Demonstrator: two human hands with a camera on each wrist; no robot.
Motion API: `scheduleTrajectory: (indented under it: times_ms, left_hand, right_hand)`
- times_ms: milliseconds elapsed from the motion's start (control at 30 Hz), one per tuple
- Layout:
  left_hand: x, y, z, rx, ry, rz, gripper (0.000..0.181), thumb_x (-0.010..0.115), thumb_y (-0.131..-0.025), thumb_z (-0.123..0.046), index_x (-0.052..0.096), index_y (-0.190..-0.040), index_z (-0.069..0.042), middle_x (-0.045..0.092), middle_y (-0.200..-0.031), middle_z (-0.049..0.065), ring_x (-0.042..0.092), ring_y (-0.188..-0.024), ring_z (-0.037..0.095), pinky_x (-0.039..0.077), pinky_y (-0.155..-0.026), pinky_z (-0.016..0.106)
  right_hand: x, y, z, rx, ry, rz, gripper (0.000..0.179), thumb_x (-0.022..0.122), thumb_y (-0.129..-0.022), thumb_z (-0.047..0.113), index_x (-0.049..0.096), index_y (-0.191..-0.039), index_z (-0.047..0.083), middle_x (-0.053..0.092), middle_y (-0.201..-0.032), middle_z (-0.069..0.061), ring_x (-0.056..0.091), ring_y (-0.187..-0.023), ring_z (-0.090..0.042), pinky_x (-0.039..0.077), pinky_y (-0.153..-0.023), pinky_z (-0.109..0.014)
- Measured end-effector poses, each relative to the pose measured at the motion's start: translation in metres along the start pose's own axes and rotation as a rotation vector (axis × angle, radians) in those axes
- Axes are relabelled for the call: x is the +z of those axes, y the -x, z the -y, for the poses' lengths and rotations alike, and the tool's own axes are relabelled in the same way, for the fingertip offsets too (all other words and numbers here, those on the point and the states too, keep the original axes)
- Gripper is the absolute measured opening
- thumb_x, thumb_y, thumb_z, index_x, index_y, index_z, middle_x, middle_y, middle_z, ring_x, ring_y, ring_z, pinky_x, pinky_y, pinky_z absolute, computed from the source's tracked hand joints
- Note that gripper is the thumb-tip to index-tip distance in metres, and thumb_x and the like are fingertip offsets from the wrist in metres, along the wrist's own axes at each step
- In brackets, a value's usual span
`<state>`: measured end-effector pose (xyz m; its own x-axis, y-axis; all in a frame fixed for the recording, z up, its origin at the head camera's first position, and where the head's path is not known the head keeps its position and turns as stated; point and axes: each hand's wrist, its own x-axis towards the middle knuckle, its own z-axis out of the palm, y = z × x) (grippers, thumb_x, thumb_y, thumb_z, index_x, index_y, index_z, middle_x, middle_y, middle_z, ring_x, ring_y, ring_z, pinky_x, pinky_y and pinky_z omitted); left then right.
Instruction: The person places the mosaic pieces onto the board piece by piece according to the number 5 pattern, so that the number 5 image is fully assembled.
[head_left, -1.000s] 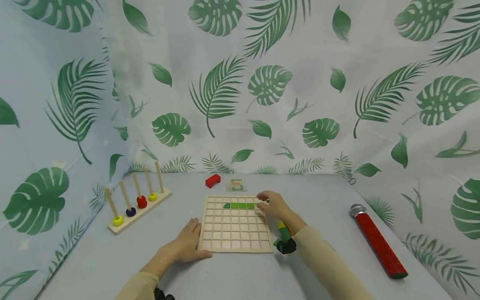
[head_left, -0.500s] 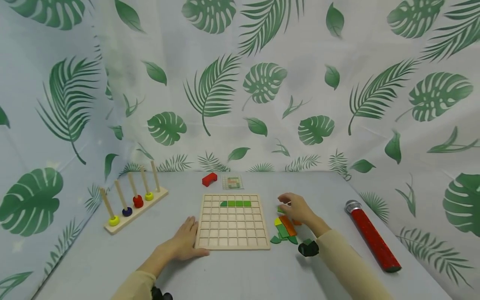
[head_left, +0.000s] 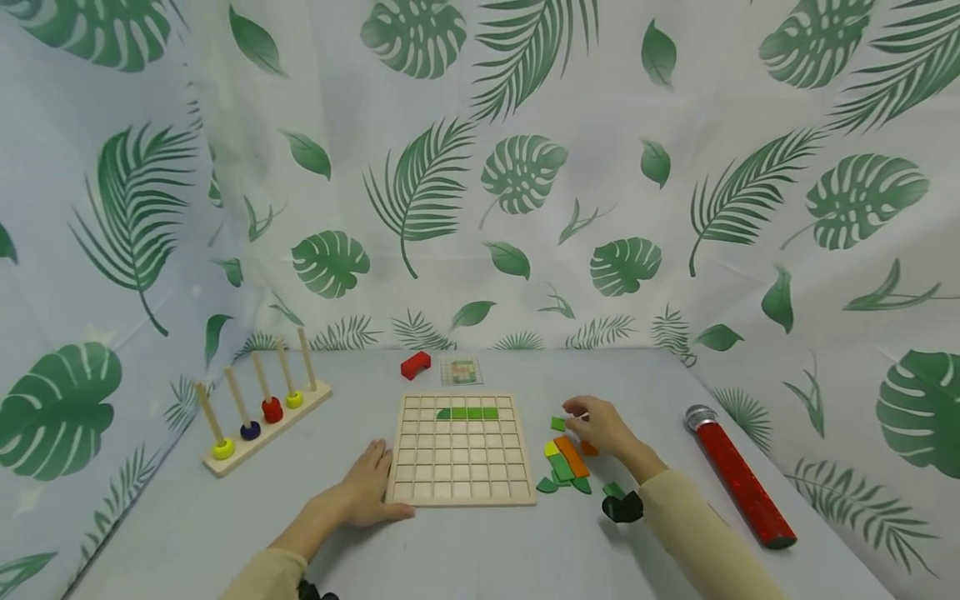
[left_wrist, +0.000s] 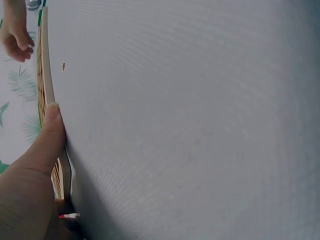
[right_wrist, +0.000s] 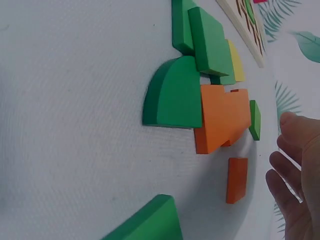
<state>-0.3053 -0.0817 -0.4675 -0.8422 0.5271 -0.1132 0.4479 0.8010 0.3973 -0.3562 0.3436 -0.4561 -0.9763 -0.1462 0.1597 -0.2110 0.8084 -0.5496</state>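
Observation:
A wooden grid board (head_left: 462, 458) lies flat on the table, with a row of green tiles (head_left: 472, 413) in its upper part. My left hand (head_left: 363, 492) rests at the board's lower left corner, fingers straight along the left side. Its thumb (left_wrist: 47, 132) touches the front edge. Right of the board, my right hand (head_left: 602, 425) is over loose pieces, fingertips beside a light green square tile (head_left: 558, 423) and nothing held. Below those fingers are an orange tile (right_wrist: 237, 180), long orange pieces (right_wrist: 215, 117), a dark green quarter-round (right_wrist: 175, 95) and a yellow piece (right_wrist: 236, 61).
A peg stand (head_left: 273, 425) with coloured rings is at the left. Behind the board are a red arch block (head_left: 416, 365) and a small pattern card (head_left: 460, 371). A red microphone (head_left: 742, 479) lies at the right. Leaf-printed cloth (head_left: 450, 167) encloses the table.
My right hand has moved right from the board's upper right corner to the loose pieces, uncovering them. The left hand has kept its place on the board. The head view has shifted slightly.

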Motion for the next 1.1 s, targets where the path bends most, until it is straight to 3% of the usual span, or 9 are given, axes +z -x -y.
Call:
scheduleTrajectory:
  times_ms: [200, 533, 833, 1100]
  left_hand:
    - [0.002, -0.001, -0.001, -0.007, 0.001, -0.013, 0.104, 0.065, -0.079, -0.059, 0.026, -0.140, 0.016, 0.016, -0.147, 0.036, 0.012, -0.138, 0.045, 0.016, -0.112, 0.050]
    - [0.005, -0.001, 0.002, -0.012, -0.008, -0.018, 0.107, 0.064, -0.079, -0.062, 0.025, -0.140, 0.017, 0.015, -0.147, 0.036, 0.011, -0.139, 0.045, 0.016, -0.112, 0.049]
    - [0.007, -0.002, 0.002, -0.001, 0.009, -0.029, 0.106, 0.065, -0.079, -0.060, 0.025, -0.140, 0.017, 0.015, -0.147, 0.036, 0.011, -0.138, 0.045, 0.016, -0.112, 0.050]
    - [0.006, -0.001, 0.001, -0.002, 0.023, -0.029, 0.106, 0.066, -0.079, -0.059, 0.025, -0.140, 0.017, 0.015, -0.147, 0.037, 0.011, -0.138, 0.046, 0.016, -0.112, 0.051]
  right_hand:
    - [-0.005, 0.007, 0.002, -0.037, -0.020, -0.021, 0.029, 0.066, -0.088, 0.007, 0.061, -0.115, -0.002, 0.064, -0.108, -0.013, 0.060, -0.096, -0.028, 0.052, -0.084, -0.043]
    - [-0.016, 0.036, -0.005, -0.073, -0.052, -0.034, 0.026, 0.064, -0.087, 0.002, 0.061, -0.112, -0.005, 0.064, -0.105, -0.018, 0.061, -0.091, -0.026, 0.053, -0.082, -0.042]
    - [-0.016, 0.059, -0.013, 0.071, -0.036, 0.034, 0.023, 0.068, -0.086, 0.009, 0.065, -0.109, 0.008, 0.064, -0.096, 0.000, 0.058, -0.085, -0.016, 0.053, -0.075, -0.030]
    - [-0.011, 0.064, -0.017, 0.032, 0.028, -0.031, 0.031, 0.070, -0.083, 0.004, 0.062, -0.113, 0.002, 0.059, -0.103, -0.006, 0.055, -0.084, -0.017, 0.052, -0.075, -0.032]
